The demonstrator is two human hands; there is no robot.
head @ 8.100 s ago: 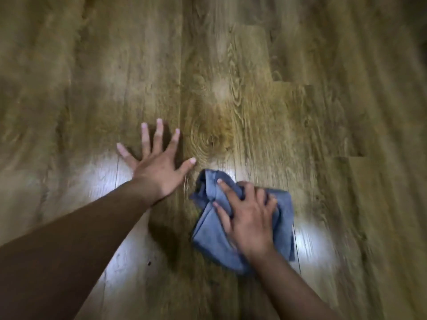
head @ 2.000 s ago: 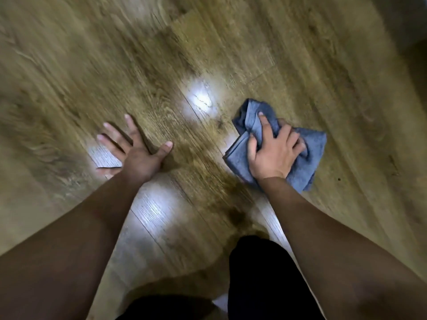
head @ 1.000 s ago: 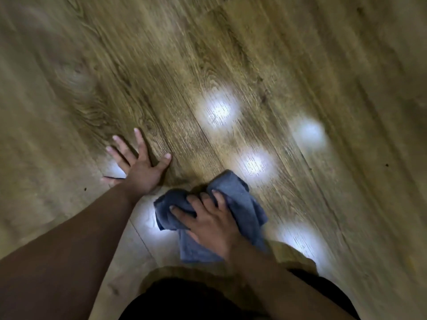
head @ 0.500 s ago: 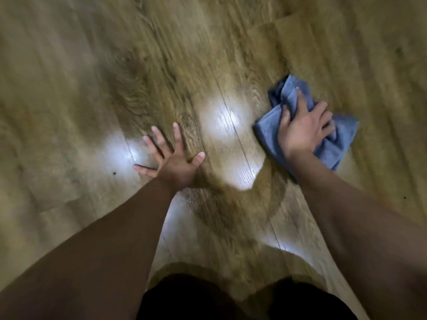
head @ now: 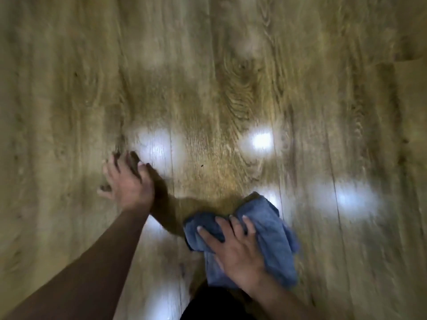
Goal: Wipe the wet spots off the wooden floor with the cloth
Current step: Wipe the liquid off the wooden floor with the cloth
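Two hands in frame, both down at floor level. Left hand (head: 129, 188): planted on the wooden floor (head: 231, 65) as a prop, fingers blurred; they look spread and hold nothing, though the exact lie cannot be told. Just beyond its fingertips, a bright glare patch (head: 153, 144); wet film or lamp reflection, cannot tell.

Right of that, a bare, darker stretch of board between the two hands, with one small dark speck (head: 202, 165) on it.

Right hand (head: 235, 248): palm pressed on the crumpled blue cloth (head: 275, 239), fingers extended and slightly bent over its near-left folds, pressing rather than clenching. The cloth lies flat on the floor, bunched ahead of the fingertips and spilling out to the right of the knuckles.

Further right, two more glare patches: one well ahead of the fingertips (head: 262, 140), one off past the little-finger side (head: 351, 198).

Step in hand, by judgement: mid-stroke wiping, cloth in contact. Next move likely calls for steady downward pressure and a sweep toward the shiny patches, checking each for true moisture.
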